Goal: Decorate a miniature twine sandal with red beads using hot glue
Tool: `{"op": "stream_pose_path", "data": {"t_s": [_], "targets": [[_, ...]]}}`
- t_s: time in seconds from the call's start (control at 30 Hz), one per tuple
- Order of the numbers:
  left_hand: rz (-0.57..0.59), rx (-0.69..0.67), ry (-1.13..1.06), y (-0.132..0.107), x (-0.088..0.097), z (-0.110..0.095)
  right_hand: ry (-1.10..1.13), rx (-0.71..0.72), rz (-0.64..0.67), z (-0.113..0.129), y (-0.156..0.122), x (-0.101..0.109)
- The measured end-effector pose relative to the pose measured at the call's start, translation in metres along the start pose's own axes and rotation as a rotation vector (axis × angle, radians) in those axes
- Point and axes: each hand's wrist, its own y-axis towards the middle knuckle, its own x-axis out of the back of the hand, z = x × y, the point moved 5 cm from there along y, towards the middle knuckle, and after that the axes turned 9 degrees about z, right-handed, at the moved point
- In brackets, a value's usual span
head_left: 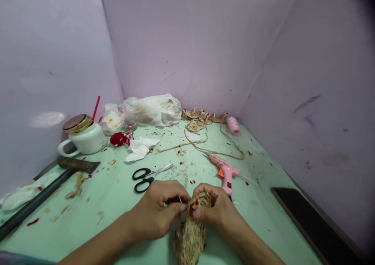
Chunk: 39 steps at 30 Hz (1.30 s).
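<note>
A tan woven straw piece (191, 237), shaped like a small slipper, stands near the table's front edge with red bits at its upper end. My right hand (215, 206) wraps around that upper end, thumb pressed beside the red part. From the other side, my left hand (164, 208) pinches with thumb and forefinger right at the piece's edge; whatever lies between those fingertips is too small to make out. Black-handled scissors (149, 177) lie just beyond my left hand. A pink glue gun (225, 171) with an orange trigger rests beyond my right hand.
At left are a hammer (74, 165), a white mug (90, 139) with a lidded jar, red yarn (118, 139) and tissue (140, 148). Behind lie a plastic bag (158, 109), braided straw cord (202, 142) and a pink thread spool (233, 125). A dark phone-like slab (307, 218) is at right.
</note>
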Motion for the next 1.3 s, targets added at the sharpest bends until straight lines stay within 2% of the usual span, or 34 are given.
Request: {"op": "stream_pose_path", "data": {"t_s": [0.1,0.23,0.33,0.47,0.53,0.6,0.63,0.73,0.77,0.8,0.83,0.9,0.93,0.97,1.03,1.1,1.13,1.17,1.23,1.3], "targets": [[0.0,-0.166,0.07,-0.004,-0.001,-0.009,-0.066,-0.045,0.014,-0.005,-0.001,-0.001],[-0.078,-0.288,0.193,-0.012,-0.006,-0.012,-0.112,-0.048,0.067,-0.007,-0.001,-0.002],[-0.134,-0.3,0.223,-0.014,-0.009,-0.011,-0.139,-0.054,0.084,-0.008,-0.001,-0.003],[-0.103,-0.315,0.274,-0.01,-0.011,-0.015,-0.143,-0.062,0.091,-0.009,-0.001,-0.004],[-0.09,-0.259,0.199,-0.006,-0.007,-0.015,-0.136,-0.034,0.064,-0.007,0.0,-0.002],[-0.131,-0.149,0.056,-0.004,0.002,-0.01,-0.158,0.101,-0.05,0.001,0.0,0.005],[-0.186,-0.105,0.015,-0.005,0.008,-0.008,-0.203,0.232,-0.14,0.009,-0.003,0.01],[-0.522,-0.085,0.091,-0.017,0.028,-0.008,-0.534,0.77,-0.418,0.037,-0.023,0.014],[-0.591,-0.056,0.113,-0.02,0.031,-0.006,-0.685,0.901,-0.476,0.042,-0.03,0.01],[-0.584,0.021,0.079,-0.019,0.029,-0.001,-0.836,0.981,-0.501,0.044,-0.034,0.006],[-0.506,0.139,-0.029,-0.016,0.024,0.007,-0.967,1.021,-0.501,0.044,-0.035,0.001],[-0.235,0.409,-0.41,-0.008,0.002,0.026,-1.162,1.035,-0.427,0.041,-0.033,-0.01],[-0.144,0.507,-0.612,-0.006,-0.009,0.033,-1.243,1.039,-0.356,0.039,-0.032,-0.016],[-0.121,0.563,-0.783,-0.005,-0.016,0.037,-1.315,1.033,-0.275,0.036,-0.03,-0.022],[-0.188,0.607,-0.966,-0.003,-0.018,0.046,-1.429,0.993,-0.114,0.031,-0.028,-0.034],[-0.231,0.654,-0.961,-0.005,-0.016,0.054,-1.46,0.954,0.001,0.027,-0.03,-0.04],[-0.214,0.682,-0.925,-0.006,-0.015,0.057,-1.405,0.962,-0.002,0.027,-0.033,-0.038],[-0.183,0.702,-0.884,-0.007,-0.015,0.059,-1.298,0.978,-0.06,0.029,-0.036,-0.034],[-0.1,0.715,-0.779,-0.008,-0.016,0.058,-0.986,0.927,-0.326,0.034,-0.04,-0.011],[-0.028,0.712,-0.529,-0.009,-0.015,0.054,-0.693,0.705,-0.62,0.03,-0.037,0.017]]}}
